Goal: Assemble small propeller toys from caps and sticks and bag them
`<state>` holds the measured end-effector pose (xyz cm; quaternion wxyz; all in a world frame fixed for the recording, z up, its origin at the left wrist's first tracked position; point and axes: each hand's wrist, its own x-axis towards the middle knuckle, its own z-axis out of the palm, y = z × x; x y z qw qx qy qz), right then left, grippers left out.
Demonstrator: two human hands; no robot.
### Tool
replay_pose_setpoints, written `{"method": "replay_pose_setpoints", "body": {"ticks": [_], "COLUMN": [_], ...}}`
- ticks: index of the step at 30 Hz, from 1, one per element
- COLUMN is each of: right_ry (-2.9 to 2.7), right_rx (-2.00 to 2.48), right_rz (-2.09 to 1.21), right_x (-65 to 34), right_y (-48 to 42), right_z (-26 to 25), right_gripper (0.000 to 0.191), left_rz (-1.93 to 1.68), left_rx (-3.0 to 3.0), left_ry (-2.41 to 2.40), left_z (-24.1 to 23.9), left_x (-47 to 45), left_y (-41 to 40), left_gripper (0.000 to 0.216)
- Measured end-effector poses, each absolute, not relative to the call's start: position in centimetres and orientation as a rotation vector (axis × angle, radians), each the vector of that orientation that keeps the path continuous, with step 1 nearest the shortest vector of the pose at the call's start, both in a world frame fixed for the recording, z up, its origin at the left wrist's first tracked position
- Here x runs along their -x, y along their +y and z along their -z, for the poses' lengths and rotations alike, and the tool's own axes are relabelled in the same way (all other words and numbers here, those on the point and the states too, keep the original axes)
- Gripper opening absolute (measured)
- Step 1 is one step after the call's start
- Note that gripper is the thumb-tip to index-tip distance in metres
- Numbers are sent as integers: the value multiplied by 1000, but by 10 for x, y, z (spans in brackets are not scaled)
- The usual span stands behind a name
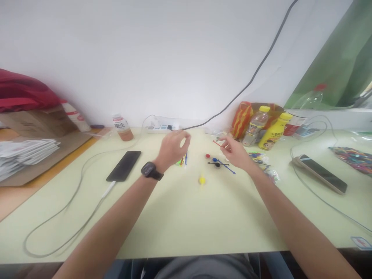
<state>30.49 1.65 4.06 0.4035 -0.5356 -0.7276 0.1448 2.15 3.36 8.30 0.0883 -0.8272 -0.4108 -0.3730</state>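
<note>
My left hand (173, 148), with a black watch on the wrist, hovers over the pale green table (180, 217) with its fingers curled together above a small bunch of coloured sticks (183, 160); what it pinches is too small to name. My right hand (235, 152) holds a thin red stick (217, 143) between its fingertips. Between and below the hands lie a red disc (207, 156), a blue disc (214, 159), a black piece with a stick through it (217, 164), a blue stick (229, 168) and a yellow piece (201, 180).
A black phone (124, 165) on a white cable lies at the left; another phone (319, 173) lies at the right. Bottles (274, 133), a snack bag and a power strip (161, 126) stand along the wall. Bags of coloured pieces (263, 162) sit by my right wrist. Stacked papers are at far left.
</note>
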Motion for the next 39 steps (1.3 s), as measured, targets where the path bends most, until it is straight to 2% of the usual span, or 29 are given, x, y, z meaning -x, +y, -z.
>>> {"method": "replay_pose_setpoints", "body": {"ticks": [4, 12, 17, 31, 39], "right_ry": [-1893, -1974, -1950, -1942, -2056], "right_rx": [1348, 1249, 1181, 1290, 1155], "right_rz": [-322, -195, -143, -224, -392], "right_x": [-313, -305, -300, -289, -274], "right_y": [16, 17, 14, 9, -4], "right_z": [-19, 1, 6, 10, -4], "right_gripper": [14, 24, 23, 22, 24], "left_rz": [1081, 1083, 1134, 1153, 1080], "left_rx": [2485, 2525, 2541, 2699, 2806], "left_ry": [-1322, -1293, -1279, -1193, -1113], "left_z": [-57, -30, -20, -16, -25], "left_x": [3, 15, 15, 2, -2], "left_y": [20, 12, 15, 5, 1], "left_gripper": [19, 21, 19, 19, 22]}}
